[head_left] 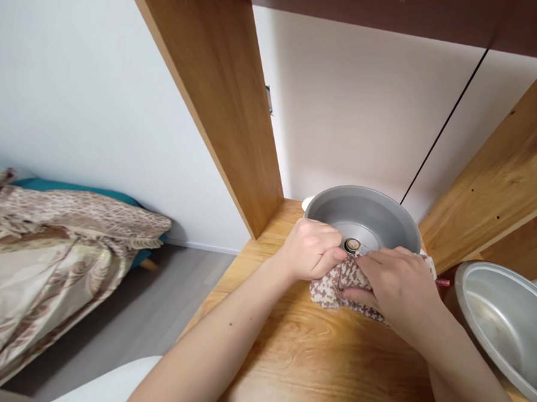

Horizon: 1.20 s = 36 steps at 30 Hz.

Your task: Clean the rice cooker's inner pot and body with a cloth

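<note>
A round grey pot (385, 210), its inside facing up, stands at the back of the wooden surface (306, 347). My left hand (313, 249) is closed at the pot's near left rim, gripping the edge of a brown-and-cream patterned cloth (331, 288). Over the near right rim, my right hand (393, 279) holds the same cloth between its thumb and fingers. The cloth hangs down the pot's near side. A small round metal part (352, 245) shows at the pot's bottom. Both hands hide some of the near rim.
An oval metal basin (505, 315) lies at the right, beside my right forearm. Upright wooden boards (211, 84) flank the surface, with a dark shelf (395, 15) above. At the left are a draped patterned cover (67, 262) and a white curved edge (110, 384).
</note>
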### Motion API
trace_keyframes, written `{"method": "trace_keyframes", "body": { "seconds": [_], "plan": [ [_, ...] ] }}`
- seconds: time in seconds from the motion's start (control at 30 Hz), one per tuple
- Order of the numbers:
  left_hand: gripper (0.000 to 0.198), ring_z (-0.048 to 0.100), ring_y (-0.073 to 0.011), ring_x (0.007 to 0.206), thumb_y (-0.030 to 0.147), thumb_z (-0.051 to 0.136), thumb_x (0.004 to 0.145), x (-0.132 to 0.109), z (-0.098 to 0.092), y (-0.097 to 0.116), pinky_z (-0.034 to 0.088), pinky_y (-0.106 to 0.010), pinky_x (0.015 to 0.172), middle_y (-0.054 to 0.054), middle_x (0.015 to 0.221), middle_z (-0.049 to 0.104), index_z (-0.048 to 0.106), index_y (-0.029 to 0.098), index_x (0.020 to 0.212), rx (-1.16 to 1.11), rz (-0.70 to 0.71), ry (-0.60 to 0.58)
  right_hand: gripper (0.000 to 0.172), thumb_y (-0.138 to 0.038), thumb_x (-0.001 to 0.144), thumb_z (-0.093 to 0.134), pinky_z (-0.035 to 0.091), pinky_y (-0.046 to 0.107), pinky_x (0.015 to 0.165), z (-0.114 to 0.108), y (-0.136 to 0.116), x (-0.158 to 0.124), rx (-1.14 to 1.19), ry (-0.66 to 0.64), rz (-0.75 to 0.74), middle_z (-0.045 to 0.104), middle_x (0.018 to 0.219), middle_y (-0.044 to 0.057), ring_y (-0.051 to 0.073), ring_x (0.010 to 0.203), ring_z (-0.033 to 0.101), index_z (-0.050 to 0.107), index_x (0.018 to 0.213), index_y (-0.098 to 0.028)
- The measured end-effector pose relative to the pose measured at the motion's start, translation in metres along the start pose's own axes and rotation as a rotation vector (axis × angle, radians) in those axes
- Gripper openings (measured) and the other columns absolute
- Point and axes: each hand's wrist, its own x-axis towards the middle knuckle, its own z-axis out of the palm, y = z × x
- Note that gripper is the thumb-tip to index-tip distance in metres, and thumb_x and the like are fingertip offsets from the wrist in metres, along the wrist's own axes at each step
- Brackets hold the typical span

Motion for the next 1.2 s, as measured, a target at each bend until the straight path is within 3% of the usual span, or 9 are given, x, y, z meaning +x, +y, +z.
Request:
{"method": "trace_keyframes", "body": {
  "seconds": [0.1, 0.27, 0.57, 0.7, 0.87, 0.97, 1.2],
  "plan": [
    [0.058, 0.031, -0.0125, 0.044, 0.049, 0.018, 0.110, 0.000, 0.000, -0.001, 0.025, -0.030, 0.046, 0.004, 0.047, 0.034, 0.026, 0.024, 0.059, -0.011, 0.006, 0.000, 0.046, -0.060, 0.096, 0.064, 0.026, 0.031, 0.062, -0.009, 0.008, -0.002, 0.057, -0.067, 0.010, 0.065, 0.065, 0.000, 0.016, 0.060, 0.056, 0.064, 0.073, -0.020],
    [0.059, 0.033, -0.0125, 0.044, 0.048, 0.018, 0.110, 0.000, 0.001, -0.001, 0.025, -0.030, 0.046, 0.003, 0.046, 0.036, 0.028, 0.023, 0.057, 0.008, 0.010, 0.002, 0.043, -0.060, 0.088, 0.074, 0.027, 0.029, 0.061, -0.020, 0.019, -0.005, 0.084, -0.150, 0.022, 0.064, 0.065, -0.001, 0.016, 0.058, 0.054, 0.064, 0.075, -0.021],
    [0.058, 0.032, -0.0127, 0.044, 0.047, 0.019, 0.110, -0.001, 0.003, 0.001, 0.025, -0.030, 0.046, 0.003, 0.046, 0.035, 0.026, 0.024, 0.058, 0.044, -0.004, 0.026, 0.043, -0.055, 0.089, 0.076, 0.025, 0.033, 0.062, 0.002, 0.000, 0.000, -0.027, 0.037, -0.001, 0.063, 0.062, 0.000, 0.017, 0.058, 0.056, 0.062, 0.072, -0.019],
    [0.058, 0.033, -0.0127, 0.044, 0.046, 0.019, 0.110, -0.001, 0.001, -0.001, 0.026, -0.030, 0.046, 0.003, 0.047, 0.036, 0.027, 0.024, 0.058, 0.028, 0.009, 0.009, 0.047, -0.060, 0.095, 0.066, 0.024, 0.032, 0.061, -0.004, 0.006, -0.002, 0.042, -0.015, -0.009, 0.062, 0.063, 0.000, 0.016, 0.058, 0.055, 0.062, 0.071, -0.020],
    [0.058, 0.034, -0.0125, 0.044, 0.046, 0.019, 0.110, 0.000, 0.001, -0.001, 0.025, -0.030, 0.046, 0.004, 0.046, 0.036, 0.027, 0.024, 0.057, 0.024, 0.021, 0.015, 0.044, -0.061, 0.085, 0.075, 0.026, 0.030, 0.061, -0.021, 0.024, -0.007, 0.111, -0.116, 0.004, 0.062, 0.064, -0.003, 0.017, 0.059, 0.054, 0.062, 0.073, -0.021],
    [0.058, 0.034, -0.0126, 0.044, 0.046, 0.020, 0.110, 0.000, 0.002, 0.000, 0.025, -0.030, 0.045, 0.004, 0.046, 0.036, 0.027, 0.024, 0.057, 0.031, 0.017, 0.028, 0.044, -0.060, 0.079, 0.081, 0.026, 0.030, 0.061, -0.020, 0.022, -0.006, 0.081, -0.102, -0.006, 0.060, 0.063, -0.003, 0.016, 0.057, 0.052, 0.061, 0.071, -0.021],
    [0.058, 0.032, -0.0125, 0.044, 0.046, 0.018, 0.111, 0.001, 0.001, 0.001, 0.025, -0.030, 0.045, 0.004, 0.046, 0.035, 0.026, 0.024, 0.058, 0.036, 0.010, 0.030, 0.050, -0.061, 0.097, 0.061, 0.026, 0.033, 0.063, -0.002, 0.003, -0.001, 0.007, 0.030, -0.007, 0.064, 0.063, 0.000, 0.017, 0.059, 0.056, 0.062, 0.071, -0.019]
  ]
}}
